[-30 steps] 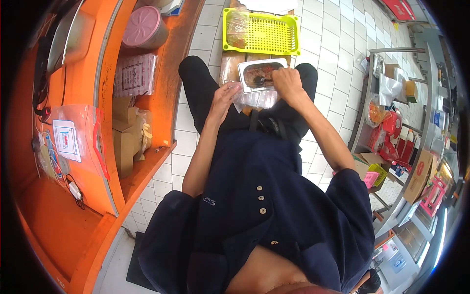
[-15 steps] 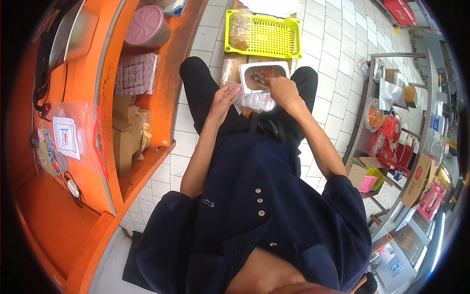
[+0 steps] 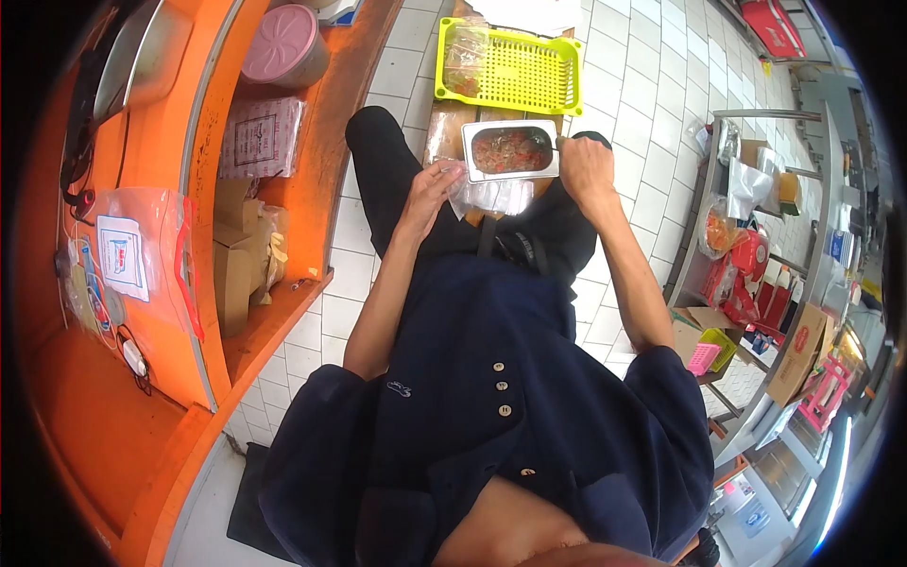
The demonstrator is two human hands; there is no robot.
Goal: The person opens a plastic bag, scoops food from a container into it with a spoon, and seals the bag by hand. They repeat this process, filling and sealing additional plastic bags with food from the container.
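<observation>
A rectangular metal container [image 3: 510, 175] holds a reddish, chopped food mix [image 3: 510, 151] and stands on a wooden board [image 3: 444, 129] between the knees. At its left side, my left hand [image 3: 433, 197] pinches a clear plastic bag [image 3: 453, 173]. More clear plastic [image 3: 496, 197] lies just below the container. My right hand [image 3: 587, 170] is closed beside the container's right rim, around the handle of a spoon; only a short dark piece of it shows at the rim, and its bowl cannot be made out.
Beyond the container is a yellow-green basket [image 3: 524, 76] with filled clear bags [image 3: 466, 61] at its left end. An orange shelf unit [image 3: 312, 189] on the left holds a pink-lidded tub [image 3: 282, 45] and cardboard boxes. Metal racks [image 3: 694, 246] with goods stand on the right.
My right hand has moved right, from over the container to beside its right rim, and the spoon bowl no longer shows in the food. My left hand has barely moved.
</observation>
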